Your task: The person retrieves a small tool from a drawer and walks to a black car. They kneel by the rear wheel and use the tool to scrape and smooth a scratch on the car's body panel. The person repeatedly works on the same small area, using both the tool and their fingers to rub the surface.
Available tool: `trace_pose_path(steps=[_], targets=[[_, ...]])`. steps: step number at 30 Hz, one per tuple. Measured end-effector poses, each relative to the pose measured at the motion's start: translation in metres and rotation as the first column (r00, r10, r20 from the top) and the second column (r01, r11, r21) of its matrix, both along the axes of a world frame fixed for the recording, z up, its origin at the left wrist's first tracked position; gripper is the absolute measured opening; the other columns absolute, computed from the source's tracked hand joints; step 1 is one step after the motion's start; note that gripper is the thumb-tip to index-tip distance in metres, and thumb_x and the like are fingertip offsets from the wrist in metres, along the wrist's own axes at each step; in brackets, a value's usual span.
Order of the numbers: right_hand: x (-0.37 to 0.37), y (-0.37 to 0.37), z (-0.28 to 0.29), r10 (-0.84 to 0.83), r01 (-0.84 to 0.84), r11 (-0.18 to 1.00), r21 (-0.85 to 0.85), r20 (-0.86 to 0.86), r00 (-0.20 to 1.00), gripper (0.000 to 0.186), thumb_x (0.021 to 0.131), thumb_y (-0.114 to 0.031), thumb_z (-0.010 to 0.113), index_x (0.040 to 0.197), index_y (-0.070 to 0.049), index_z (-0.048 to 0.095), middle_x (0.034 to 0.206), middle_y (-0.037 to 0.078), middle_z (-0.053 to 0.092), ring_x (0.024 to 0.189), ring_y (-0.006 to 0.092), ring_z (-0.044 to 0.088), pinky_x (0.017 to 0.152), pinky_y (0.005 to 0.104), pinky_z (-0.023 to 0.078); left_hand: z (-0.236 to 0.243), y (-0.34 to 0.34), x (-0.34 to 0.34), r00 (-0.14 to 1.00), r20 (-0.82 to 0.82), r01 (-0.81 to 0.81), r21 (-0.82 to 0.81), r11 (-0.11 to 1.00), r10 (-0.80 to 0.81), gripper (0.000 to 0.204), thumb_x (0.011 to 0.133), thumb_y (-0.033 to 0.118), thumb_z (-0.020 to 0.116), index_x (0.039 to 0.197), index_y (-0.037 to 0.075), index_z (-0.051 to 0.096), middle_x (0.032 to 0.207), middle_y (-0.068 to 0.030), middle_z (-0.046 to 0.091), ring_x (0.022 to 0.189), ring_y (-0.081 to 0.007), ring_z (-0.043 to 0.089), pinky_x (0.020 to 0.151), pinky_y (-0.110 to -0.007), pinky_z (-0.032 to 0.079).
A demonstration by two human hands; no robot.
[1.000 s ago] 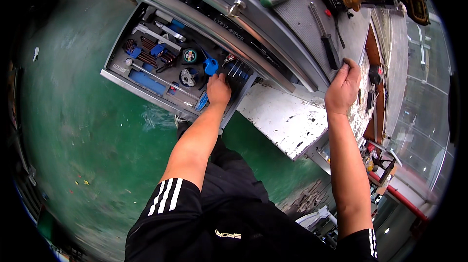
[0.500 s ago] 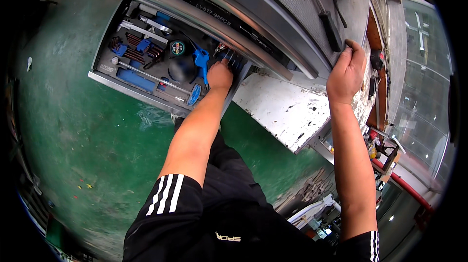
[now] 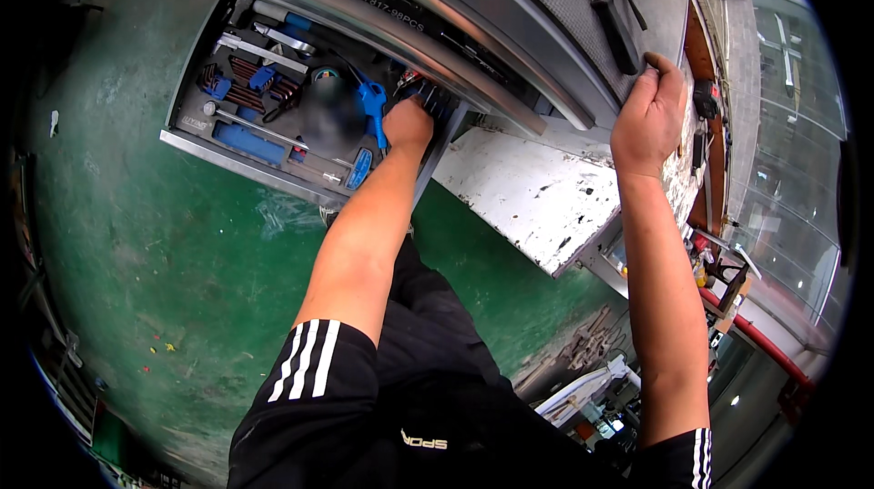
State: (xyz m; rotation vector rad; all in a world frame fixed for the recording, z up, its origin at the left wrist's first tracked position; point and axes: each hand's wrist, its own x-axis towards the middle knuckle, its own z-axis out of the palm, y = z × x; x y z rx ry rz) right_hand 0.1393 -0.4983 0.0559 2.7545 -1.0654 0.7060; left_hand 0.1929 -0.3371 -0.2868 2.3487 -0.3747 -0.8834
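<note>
My left hand (image 3: 409, 125) reaches into the right end of an open tool drawer (image 3: 250, 166), beside a blue air blow gun (image 3: 371, 105). Its fingers dip among dark tools there and are mostly hidden, so I cannot tell what they hold. My right hand (image 3: 648, 125) is curled round the corner of the grey tool cabinet (image 3: 510, 26), close to a black-handled screwdriver (image 3: 617, 38) on its top. Lying in the drawer are hex key sets with blue holders (image 3: 262, 79), a long T-handle wrench (image 3: 273, 136) and a blue-and-white tool (image 3: 360, 168).
Higher drawers (image 3: 364, 11) of the cabinet overhang the open one. Right of it stands a paint-chipped white metal surface (image 3: 537, 202). Green floor (image 3: 182, 261) stretches below and left. A red pipe (image 3: 760, 339) and assorted workshop items are at the lower right.
My left hand's fingers have sunk further among the tools at the drawer's right end. My right hand keeps its hold on the cabinet corner. The view has shifted slightly.
</note>
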Motion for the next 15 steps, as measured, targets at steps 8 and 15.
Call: trace_pose_path(steps=[8, 15], targets=[[0.003, -0.002, -0.001, -0.005, 0.005, 1.0, -0.01, 0.004, 1.0, 0.026, 0.102, -0.024, 0.051, 0.121, -0.012, 0.065, 0.112, 0.014, 0.065, 0.103, 0.035, 0.064, 0.089, 0.0446, 0.051, -0.005, 0.008, -0.014, 0.975, 0.223, 0.01, -0.084, 0.996, 0.009, 0.016, 0.088, 0.018, 0.06, 0.093, 0.013, 0.075, 0.097, -0.013, 0.076, 0.095, -0.0357, 0.072, 0.084, -0.051, 0.052], [0.002, -0.003, -0.003, 0.014, -0.014, 1.0, -0.026, 0.018, 1.0, 0.026, 0.101, -0.024, 0.052, 0.12, -0.012, 0.066, 0.112, 0.014, 0.065, 0.104, 0.0353, 0.064, 0.09, 0.0452, 0.05, 0.007, -0.021, 0.005, 0.98, 0.042, 0.191, 0.115, 0.975, -0.196, 0.021, 0.09, 0.016, 0.057, 0.095, 0.012, 0.077, 0.101, -0.0129, 0.077, 0.098, -0.0344, 0.073, 0.086, -0.049, 0.052]])
